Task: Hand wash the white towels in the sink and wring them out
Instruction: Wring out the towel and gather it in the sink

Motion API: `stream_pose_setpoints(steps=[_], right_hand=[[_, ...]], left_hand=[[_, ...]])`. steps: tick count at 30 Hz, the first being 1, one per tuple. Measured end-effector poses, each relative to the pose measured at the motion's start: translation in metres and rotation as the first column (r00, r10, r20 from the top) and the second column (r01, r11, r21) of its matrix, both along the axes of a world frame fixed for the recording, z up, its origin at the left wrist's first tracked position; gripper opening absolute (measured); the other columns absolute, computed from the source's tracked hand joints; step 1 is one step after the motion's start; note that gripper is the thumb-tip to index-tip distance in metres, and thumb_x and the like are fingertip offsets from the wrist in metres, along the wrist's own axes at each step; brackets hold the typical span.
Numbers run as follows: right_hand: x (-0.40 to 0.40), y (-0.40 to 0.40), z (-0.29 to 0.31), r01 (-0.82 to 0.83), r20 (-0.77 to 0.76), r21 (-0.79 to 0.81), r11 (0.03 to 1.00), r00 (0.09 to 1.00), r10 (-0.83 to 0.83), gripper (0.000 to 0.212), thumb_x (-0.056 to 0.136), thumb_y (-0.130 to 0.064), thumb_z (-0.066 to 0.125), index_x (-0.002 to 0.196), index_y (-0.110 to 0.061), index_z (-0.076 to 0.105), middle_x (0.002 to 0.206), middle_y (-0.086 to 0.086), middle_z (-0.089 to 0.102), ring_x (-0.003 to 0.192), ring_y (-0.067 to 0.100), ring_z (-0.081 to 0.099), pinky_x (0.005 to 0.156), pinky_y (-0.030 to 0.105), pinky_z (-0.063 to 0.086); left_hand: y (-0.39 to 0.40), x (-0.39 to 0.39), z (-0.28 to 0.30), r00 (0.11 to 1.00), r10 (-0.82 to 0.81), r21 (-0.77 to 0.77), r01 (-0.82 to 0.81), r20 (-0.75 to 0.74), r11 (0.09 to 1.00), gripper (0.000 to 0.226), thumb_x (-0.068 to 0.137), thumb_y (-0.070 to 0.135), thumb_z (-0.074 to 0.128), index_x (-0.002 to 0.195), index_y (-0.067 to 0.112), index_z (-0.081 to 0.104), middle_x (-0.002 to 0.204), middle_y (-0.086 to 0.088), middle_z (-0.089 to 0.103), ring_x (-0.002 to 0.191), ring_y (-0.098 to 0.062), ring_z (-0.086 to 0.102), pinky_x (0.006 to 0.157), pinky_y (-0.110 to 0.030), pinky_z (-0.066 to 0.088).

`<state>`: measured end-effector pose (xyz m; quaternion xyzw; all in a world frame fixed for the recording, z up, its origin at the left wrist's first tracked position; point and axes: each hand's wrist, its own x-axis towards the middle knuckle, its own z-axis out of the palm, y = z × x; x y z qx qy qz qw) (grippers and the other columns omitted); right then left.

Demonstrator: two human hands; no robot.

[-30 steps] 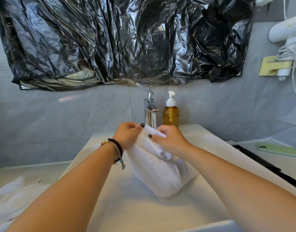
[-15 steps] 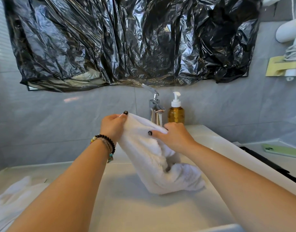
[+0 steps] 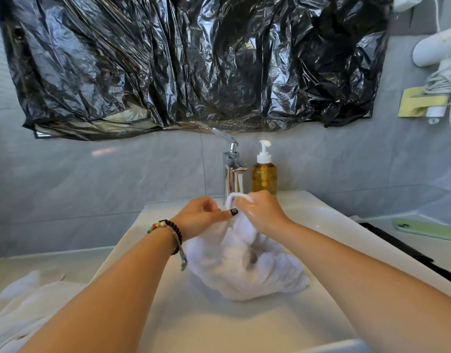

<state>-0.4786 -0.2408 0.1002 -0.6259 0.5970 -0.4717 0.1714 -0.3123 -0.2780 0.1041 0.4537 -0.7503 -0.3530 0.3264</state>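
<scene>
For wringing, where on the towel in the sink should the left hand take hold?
Probably the bunched neck of the white towel, just below where the right hand grips its top. Come from the left: the left hand is beside it, and the bulk hangs free into the sink.

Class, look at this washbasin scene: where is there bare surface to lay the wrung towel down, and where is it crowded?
Free: the sink floor nearest the camera, between the forearms, and the counter strip left of the basin behind the spare white cloth. Crowded: around the faucet and soap bottle, where both hands grip the towel; the phone occupies the right counter.
</scene>
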Motion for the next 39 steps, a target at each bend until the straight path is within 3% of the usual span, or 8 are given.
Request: stream_pose_setpoints(steps=[3, 6, 14, 18, 28, 33, 35, 39], right_hand=[[-0.002, 0.003, -0.001, -0.076, 0.159, 0.020, 0.997, 0.985, 0.072, 0.019, 0.085, -0.018, 0.065, 0.080, 0.000, 0.068, 0.071, 0.005, 0.057, 0.069, 0.017, 0.051, 0.064, 0.029, 0.037], [-0.018, 0.006, -0.004, -0.156, 0.181, 0.130, 0.979, 0.975, 0.131, 0.023, 0.084, -0.028, 0.072, 0.076, -0.008, 0.064, 0.069, 0.001, 0.053, 0.066, 0.015, 0.049, 0.060, 0.026, 0.036], [-0.029, 0.000, -0.009, -0.178, -0.210, 0.331, 0.927, 0.943, 0.257, 0.029, 0.072, -0.030, 0.081, 0.084, -0.012, 0.061, 0.079, 0.001, 0.056, 0.074, 0.017, 0.051, 0.063, 0.027, 0.039], [-0.036, 0.004, -0.007, -0.140, -0.023, 0.209, 0.968, 0.989, 0.148, 0.008, 0.088, -0.017, 0.065, 0.083, -0.016, 0.059, 0.075, -0.001, 0.056, 0.068, 0.013, 0.049, 0.060, 0.024, 0.037], [-0.002, 0.002, 0.001, -0.127, 0.420, 0.143, 0.981, 0.906, 0.056, 0.007, 0.081, -0.020, 0.067, 0.077, -0.015, 0.069, 0.072, 0.005, 0.062, 0.072, 0.024, 0.060, 0.072, 0.032, 0.046], [-0.007, 0.001, -0.005, -0.082, 0.313, 0.220, 0.972, 0.950, 0.009, 0.011, 0.088, -0.020, 0.063, 0.098, -0.015, 0.064, 0.092, 0.013, 0.066, 0.090, 0.031, 0.066, 0.081, 0.039, 0.052], [-0.008, 0.001, -0.007, -0.046, 0.251, 0.202, 0.978, 0.968, -0.006, 0.009, 0.089, -0.016, 0.055, 0.080, -0.018, 0.060, 0.078, 0.008, 0.058, 0.076, 0.027, 0.058, 0.067, 0.031, 0.045], [-0.005, -0.003, 0.000, 0.058, 0.181, 0.098, 0.994, 0.981, -0.075, 0.027, 0.090, -0.014, 0.050, 0.063, -0.014, 0.047, 0.066, 0.005, 0.044, 0.065, 0.021, 0.042, 0.060, 0.027, 0.032]], left_hand=[[0.003, -0.010, -0.002, 0.993, -0.099, 0.112, 0.091, 0.067, 0.990, 0.022, 0.087, 0.034, 0.074, 0.095, 0.017, 0.062, 0.088, 0.000, 0.066, 0.077, -0.016, 0.059, 0.069, -0.025, 0.045], [-0.001, -0.007, 0.000, 0.989, -0.030, -0.042, 0.037, 0.146, 0.998, 0.025, 0.093, 0.023, 0.066, 0.069, 0.019, 0.059, 0.057, 0.006, 0.049, 0.053, -0.010, 0.043, 0.053, -0.022, 0.034], [-0.021, 0.013, 0.004, 0.888, 0.241, -0.085, -0.295, -0.393, 0.952, 0.028, 0.094, 0.018, 0.051, 0.066, 0.017, 0.046, 0.067, -0.001, 0.043, 0.071, -0.019, 0.040, 0.064, -0.031, 0.030], [-0.024, 0.029, 0.005, 0.851, 0.292, 0.054, -0.299, -0.436, 0.953, 0.012, 0.078, 0.021, 0.059, 0.072, 0.012, 0.055, 0.074, -0.011, 0.053, 0.073, -0.022, 0.049, 0.070, -0.035, 0.037], [-0.002, 0.000, -0.007, 0.959, -0.083, 0.024, 0.079, 0.271, 0.997, 0.011, 0.088, 0.020, 0.066, 0.079, 0.025, 0.068, 0.085, 0.008, 0.064, 0.084, -0.012, 0.058, 0.070, -0.021, 0.044], [0.006, -0.012, -0.012, 0.981, -0.184, 0.274, 0.159, 0.069, 0.948, 0.029, 0.087, 0.008, 0.061, 0.115, 0.015, 0.064, 0.100, -0.008, 0.063, 0.093, -0.021, 0.062, 0.083, -0.034, 0.052], [0.006, -0.013, -0.014, 0.973, -0.197, 0.255, 0.162, 0.118, 0.953, 0.007, 0.089, 0.010, 0.061, 0.088, 0.015, 0.066, 0.077, -0.002, 0.056, 0.074, -0.017, 0.052, 0.070, -0.029, 0.044], [0.009, -0.023, -0.014, 0.966, -0.172, 0.123, 0.150, 0.194, 0.981, 0.033, 0.078, 0.034, 0.066, 0.059, 0.020, 0.043, 0.057, 0.007, 0.039, 0.058, -0.013, 0.035, 0.056, -0.023, 0.027]])
